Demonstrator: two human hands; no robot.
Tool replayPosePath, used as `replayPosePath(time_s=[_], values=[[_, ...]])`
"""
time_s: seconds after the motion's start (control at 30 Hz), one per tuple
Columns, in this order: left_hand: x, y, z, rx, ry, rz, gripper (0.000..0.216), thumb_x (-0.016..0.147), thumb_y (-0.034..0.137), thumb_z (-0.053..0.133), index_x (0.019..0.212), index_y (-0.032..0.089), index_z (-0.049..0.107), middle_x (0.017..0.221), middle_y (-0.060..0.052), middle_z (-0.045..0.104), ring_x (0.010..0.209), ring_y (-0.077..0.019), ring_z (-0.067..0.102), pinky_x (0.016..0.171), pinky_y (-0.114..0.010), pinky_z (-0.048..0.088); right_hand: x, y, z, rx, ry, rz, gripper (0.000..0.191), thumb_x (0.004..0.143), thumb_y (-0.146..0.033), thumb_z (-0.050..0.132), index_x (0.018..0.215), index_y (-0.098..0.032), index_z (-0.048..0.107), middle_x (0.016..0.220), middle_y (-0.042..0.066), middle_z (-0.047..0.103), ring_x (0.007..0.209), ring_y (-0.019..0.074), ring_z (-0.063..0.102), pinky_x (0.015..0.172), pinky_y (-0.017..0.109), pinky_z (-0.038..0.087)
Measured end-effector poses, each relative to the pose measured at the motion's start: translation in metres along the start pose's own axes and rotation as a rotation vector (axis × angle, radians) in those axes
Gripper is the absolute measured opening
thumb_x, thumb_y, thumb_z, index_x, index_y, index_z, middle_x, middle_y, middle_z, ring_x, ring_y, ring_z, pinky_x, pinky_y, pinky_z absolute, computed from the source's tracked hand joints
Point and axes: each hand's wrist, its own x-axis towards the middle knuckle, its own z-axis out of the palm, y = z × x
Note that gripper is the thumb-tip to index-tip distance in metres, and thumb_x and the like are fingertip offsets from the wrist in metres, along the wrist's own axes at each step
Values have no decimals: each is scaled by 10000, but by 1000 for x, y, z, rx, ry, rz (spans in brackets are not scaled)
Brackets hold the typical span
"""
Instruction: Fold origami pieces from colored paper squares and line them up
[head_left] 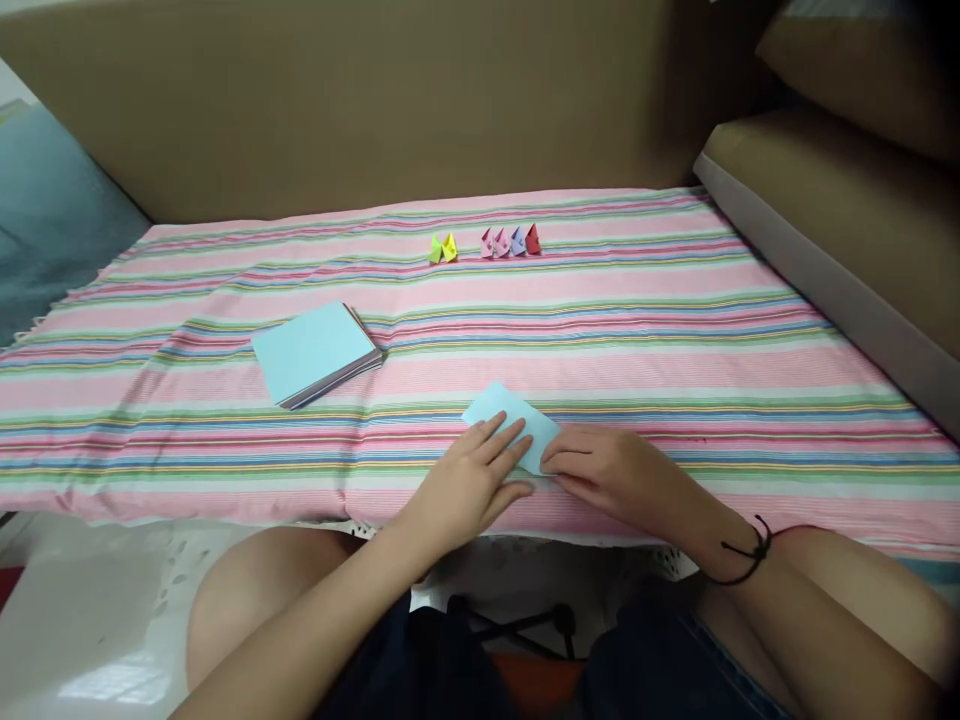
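Note:
A light blue sheet of paper [508, 411], folded, lies near the front edge of the striped cloth. My left hand [471, 482] lies flat on its near left part, fingers stretched out and pressing down. My right hand [604, 472] rests beside it on the paper's right edge, its fingers held together and pressing along the fold. A black cord [742, 553] circles my right wrist.
A stack of coloured paper squares [315, 353] with a light blue top lies to the left. Small folded paper figures, yellow [442, 248] and pink to red [511, 242], stand in a row at the back. Brown cushions [840, 200] bound the right side.

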Motion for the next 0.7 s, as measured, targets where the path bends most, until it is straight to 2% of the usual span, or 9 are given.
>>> replayPosePath(time_s=[0.2,0.33,0.43,0.5,0.63,0.7], values=[[0,14,15,134,62,-30,471,920,401,493,1284,104,537,1326,-127,581,1215,-306,518,975,-451,439,-8,7,-14,63,-49,99,192,849,-82,520,836,-185,682,864,48,694,802,189,644,712,318,506],[9,10,12,119,-2,-27,641,890,525,476,1351,80,465,1398,-125,513,1148,-305,510,936,-439,432,-11,13,-14,87,-68,161,242,823,-45,502,938,-186,661,956,62,678,917,218,618,804,368,497],[13,4,10,46,-18,-27,672,880,552,472,1376,99,438,1437,-103,473,1123,-286,490,925,-436,439,-10,18,-13,148,-59,210,245,854,-65,475,965,-193,652,993,63,664,935,206,608,821,363,490],[13,2,11,11,15,-31,609,886,510,498,1342,107,481,1409,-102,506,1090,-284,499,900,-447,453,-7,20,-12,217,-64,258,196,895,-127,478,931,-205,655,976,53,663,911,191,610,812,347,487],[8,8,14,-71,169,-52,267,919,258,517,1131,150,638,1208,-69,663,1066,-267,534,870,-439,475,-1,20,-10,318,-43,378,175,927,-256,501,869,-216,662,883,39,664,842,187,607,744,328,474],[7,11,17,-156,232,-107,192,902,191,536,1042,173,667,1126,-58,697,1084,-259,541,873,-430,479,3,19,-7,327,-31,441,187,926,-291,502,863,-216,661,837,33,658,801,190,602,701,324,459]])
